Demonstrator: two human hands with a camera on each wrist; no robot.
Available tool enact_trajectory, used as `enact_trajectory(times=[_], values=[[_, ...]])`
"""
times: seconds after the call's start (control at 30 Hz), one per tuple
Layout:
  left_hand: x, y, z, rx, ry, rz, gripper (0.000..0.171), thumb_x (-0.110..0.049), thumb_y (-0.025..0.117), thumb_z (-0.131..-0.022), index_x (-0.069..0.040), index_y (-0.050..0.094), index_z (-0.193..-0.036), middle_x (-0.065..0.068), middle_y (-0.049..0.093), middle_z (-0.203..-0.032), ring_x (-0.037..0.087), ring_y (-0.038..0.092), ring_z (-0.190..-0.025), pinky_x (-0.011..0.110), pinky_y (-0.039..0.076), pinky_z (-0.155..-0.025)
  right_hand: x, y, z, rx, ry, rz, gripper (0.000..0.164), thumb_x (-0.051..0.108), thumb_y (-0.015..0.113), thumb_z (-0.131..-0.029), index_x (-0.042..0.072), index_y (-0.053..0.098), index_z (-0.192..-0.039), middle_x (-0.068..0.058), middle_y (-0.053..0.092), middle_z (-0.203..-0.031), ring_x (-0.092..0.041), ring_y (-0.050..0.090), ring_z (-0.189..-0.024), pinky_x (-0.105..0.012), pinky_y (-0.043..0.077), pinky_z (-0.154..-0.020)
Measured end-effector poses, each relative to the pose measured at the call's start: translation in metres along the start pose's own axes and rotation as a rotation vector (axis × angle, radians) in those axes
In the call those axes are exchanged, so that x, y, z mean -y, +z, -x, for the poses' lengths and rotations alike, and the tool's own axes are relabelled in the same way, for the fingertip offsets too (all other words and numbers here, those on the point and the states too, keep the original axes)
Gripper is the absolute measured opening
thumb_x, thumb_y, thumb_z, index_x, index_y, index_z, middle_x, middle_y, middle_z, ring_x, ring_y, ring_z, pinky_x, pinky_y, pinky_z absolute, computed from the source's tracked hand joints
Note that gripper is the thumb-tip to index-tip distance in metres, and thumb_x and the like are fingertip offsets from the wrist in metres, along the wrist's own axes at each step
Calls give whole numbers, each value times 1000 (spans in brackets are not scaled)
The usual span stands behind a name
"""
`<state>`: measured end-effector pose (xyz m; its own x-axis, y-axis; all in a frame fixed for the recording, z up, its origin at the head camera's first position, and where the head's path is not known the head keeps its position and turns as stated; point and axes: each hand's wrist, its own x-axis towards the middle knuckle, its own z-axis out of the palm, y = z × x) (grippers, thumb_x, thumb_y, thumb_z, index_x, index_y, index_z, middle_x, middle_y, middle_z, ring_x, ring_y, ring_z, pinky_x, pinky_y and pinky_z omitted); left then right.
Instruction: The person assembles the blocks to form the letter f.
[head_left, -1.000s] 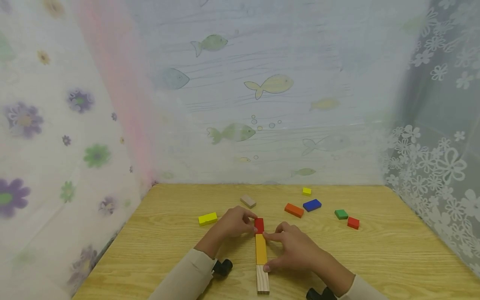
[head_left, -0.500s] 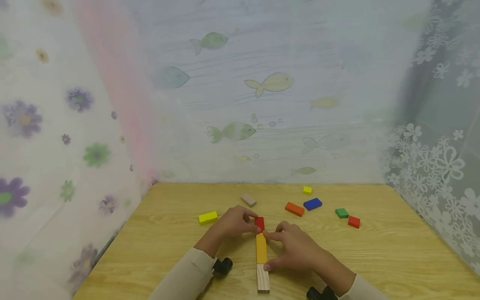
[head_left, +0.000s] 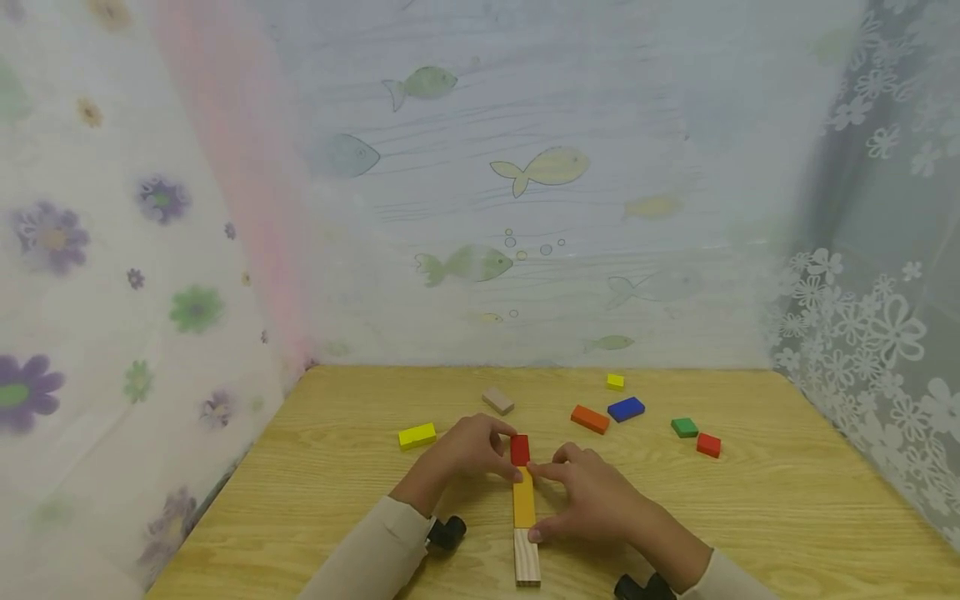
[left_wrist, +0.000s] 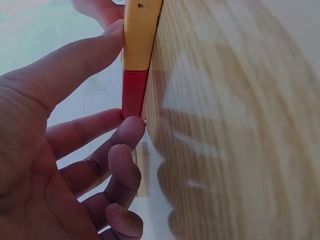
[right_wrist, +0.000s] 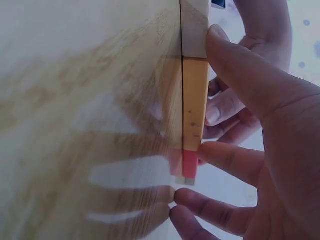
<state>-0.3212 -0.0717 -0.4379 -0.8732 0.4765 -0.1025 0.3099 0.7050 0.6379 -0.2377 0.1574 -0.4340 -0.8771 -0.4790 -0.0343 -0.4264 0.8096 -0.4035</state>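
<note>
Three wooden blocks lie end to end in a row on the table: a red block (head_left: 520, 450) at the far end, a yellow-orange block (head_left: 524, 504) in the middle and a plain wood block (head_left: 527, 557) nearest me. My left hand (head_left: 474, 448) reaches over from the left. Its index and middle fingertips touch the red block's far end, while its thumb rests on the orange block. From the right, my right hand (head_left: 592, 498) touches the row, its index fingertip by the red-orange joint and its thumb on the plain block near its seam with the orange one.
Behind the row lies a pale wood block (head_left: 498, 401), with a yellow block (head_left: 417, 437) to the left. Farther right are orange-red (head_left: 590, 419), blue (head_left: 626, 409), small yellow (head_left: 615, 382), green (head_left: 684, 427) and small red (head_left: 708, 445) blocks. A fish-patterned curtain hangs behind the table.
My left thumb has slid from the red block back toward me onto the orange block. The right hand and the row stay nearly where they were.
</note>
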Motion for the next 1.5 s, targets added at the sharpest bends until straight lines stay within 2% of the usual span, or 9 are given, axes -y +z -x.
enact_trajectory(times=[0.37, 0.93, 1.13, 1.5], values=[[1, 1, 0, 7, -6, 7, 75, -37, 95, -72, -14, 66, -137, -2, 66, -85, 15, 56, -70, 30, 47, -62, -1, 2, -2, 1, 11, -7, 92, 77, 80, -68, 31, 61, -145, 1, 58, -123, -17, 53, -101, -39, 50, -77], [2, 0, 0, 8, -2, 24, 75, -37, 95, -73, -13, 65, -138, -1, 65, -82, 15, 54, -67, 30, 44, -60, 5, 0, 0, -19, -3, 16, 88, 76, 80, -70, 26, 64, -140, -1, 59, -131, -22, 56, -111, -51, 54, -87], [2, -1, -3, 11, 7, 22, 76, -38, 95, -73, -14, 65, -138, -1, 65, -81, 14, 54, -66, 30, 45, -60, 2, -1, -1, -34, -2, 40, 85, 76, 78, -72, 25, 65, -138, 1, 60, -132, -22, 58, -115, -50, 54, -91], [2, 0, -2, 19, 0, 28, 75, -36, 95, -71, -14, 65, -137, 0, 65, -78, 15, 53, -64, 30, 44, -58, 1, -1, -6, -76, -41, 26, 77, 75, 78, -74, 24, 70, -131, 2, 64, -125, -18, 60, -109, -46, 55, -90]])
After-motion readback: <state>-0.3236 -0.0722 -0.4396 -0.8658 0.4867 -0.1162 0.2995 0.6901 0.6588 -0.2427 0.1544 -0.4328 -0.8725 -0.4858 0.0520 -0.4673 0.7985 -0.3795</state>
